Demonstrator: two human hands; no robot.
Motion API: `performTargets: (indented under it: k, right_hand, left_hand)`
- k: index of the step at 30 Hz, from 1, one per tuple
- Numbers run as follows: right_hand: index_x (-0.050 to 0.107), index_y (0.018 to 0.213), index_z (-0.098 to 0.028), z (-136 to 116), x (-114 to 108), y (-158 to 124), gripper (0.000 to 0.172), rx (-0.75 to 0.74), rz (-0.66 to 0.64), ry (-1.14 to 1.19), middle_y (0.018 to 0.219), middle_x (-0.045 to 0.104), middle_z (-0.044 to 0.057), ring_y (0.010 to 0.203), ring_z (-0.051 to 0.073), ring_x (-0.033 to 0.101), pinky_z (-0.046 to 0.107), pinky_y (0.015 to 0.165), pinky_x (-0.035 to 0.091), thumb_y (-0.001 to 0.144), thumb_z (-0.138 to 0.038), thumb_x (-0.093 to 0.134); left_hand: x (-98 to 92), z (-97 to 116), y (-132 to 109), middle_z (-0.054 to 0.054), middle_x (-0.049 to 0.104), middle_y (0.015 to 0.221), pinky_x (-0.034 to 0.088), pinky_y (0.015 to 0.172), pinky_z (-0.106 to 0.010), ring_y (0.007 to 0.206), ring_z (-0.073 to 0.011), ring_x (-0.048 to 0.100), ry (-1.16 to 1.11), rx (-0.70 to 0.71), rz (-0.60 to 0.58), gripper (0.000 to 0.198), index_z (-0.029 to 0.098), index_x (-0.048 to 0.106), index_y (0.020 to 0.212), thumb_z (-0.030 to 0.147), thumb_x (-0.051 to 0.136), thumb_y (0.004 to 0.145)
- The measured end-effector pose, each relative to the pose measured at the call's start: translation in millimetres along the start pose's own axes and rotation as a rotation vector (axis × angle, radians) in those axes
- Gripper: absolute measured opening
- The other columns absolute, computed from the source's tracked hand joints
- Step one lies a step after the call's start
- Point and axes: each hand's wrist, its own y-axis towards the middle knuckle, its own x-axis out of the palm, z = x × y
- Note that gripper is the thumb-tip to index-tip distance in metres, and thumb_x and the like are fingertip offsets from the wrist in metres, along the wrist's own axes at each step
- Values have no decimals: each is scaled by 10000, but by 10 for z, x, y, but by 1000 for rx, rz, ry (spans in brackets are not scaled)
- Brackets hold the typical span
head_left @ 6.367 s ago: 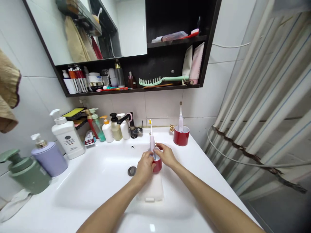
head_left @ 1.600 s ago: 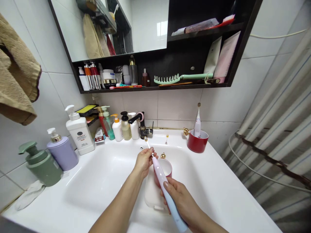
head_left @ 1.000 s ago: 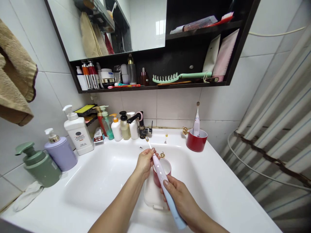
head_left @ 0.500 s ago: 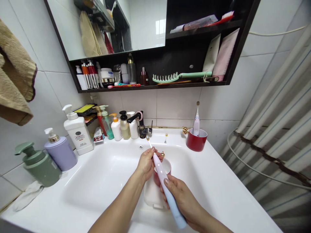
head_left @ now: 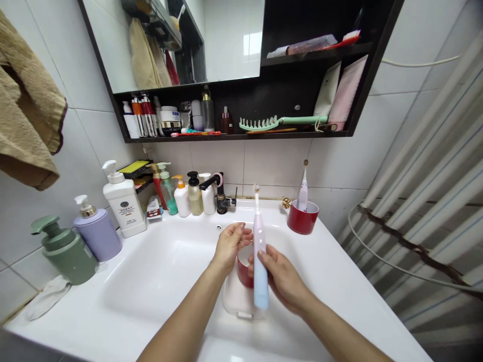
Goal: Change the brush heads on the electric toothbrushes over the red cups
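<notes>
My right hand (head_left: 287,276) is closed round the handle of an electric toothbrush (head_left: 260,271), pink fading to light blue, upright with its brush head at the top. Over the sink (head_left: 158,281), my left hand (head_left: 230,246) has its fingers curled at the gold handle of a red cup (head_left: 244,274) with a white inside. The toothbrush and right fingers cover part of that cup. Below the cup a pale pinkish box (head_left: 237,301) lies in the basin; whether the cup rests on it I cannot tell.
A second red cup (head_left: 302,220) holding another electric toothbrush (head_left: 303,188) stands on the right rim. Behind the basin is a black faucet (head_left: 222,193). Several pump bottles (head_left: 126,206) line the left and back. Overhead hangs a dark mirror cabinet (head_left: 226,138) with toiletries.
The toothbrush has swung from a slant to upright, its head moving right, away from my left fingers. My left hand no longer touches its neck. The view has shifted slightly.
</notes>
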Motion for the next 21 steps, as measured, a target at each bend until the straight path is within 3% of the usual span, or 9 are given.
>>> performTargets:
  k: [4, 9, 12, 15, 21]
  right_hand:
    - [378, 817, -166, -87, -140, 333, 233, -208, 194, -284, 754, 509, 28, 617, 103, 494, 251, 595, 394, 681, -353, 407]
    - [460, 758, -135, 181, -301, 537, 249, -245, 264, -529, 699, 521, 36, 650, 140, 486, 281, 617, 387, 672, -357, 388]
    - [510, 745, -132, 341, -350, 542, 239, -252, 278, -616, 744, 530, 53, 711, 165, 484, 301, 671, 372, 651, -330, 416]
    - [542, 760, -138, 399, -398, 522, 231, -271, 276, -684, 837, 522, 69, 801, 178, 467, 304, 737, 345, 643, -301, 427]
    - [568, 771, -144, 192, -603, 615, 241, -343, 282, -773, 916, 512, 72, 876, 176, 448, 286, 799, 313, 649, -289, 418]
  left_hand:
    - [-158, -109, -16, -27, 550, 665, 359, 663, -251, 649, -130, 492, 569, 205, -13, 94, 174, 537, 639, 166, 543, 546]
    - [-299, -323, -145, -40, 522, 791, 324, 721, -281, 829, -193, 424, 1170, 347, -188, 191, 195, 553, 646, 77, 519, 500]
    - [-305, -431, -164, -45, 490, 876, 339, 708, -267, 879, -185, 393, 1339, 364, -273, 186, 175, 548, 639, 58, 476, 514]
    - [-273, -487, -127, -31, 497, 834, 353, 694, -250, 829, -155, 406, 1420, 383, -313, 148, 158, 538, 627, 70, 450, 546]
    - [-14, -374, 99, -23, 511, 805, 354, 707, -234, 798, -140, 399, 1468, 559, -292, 112, 145, 526, 651, 96, 478, 563]
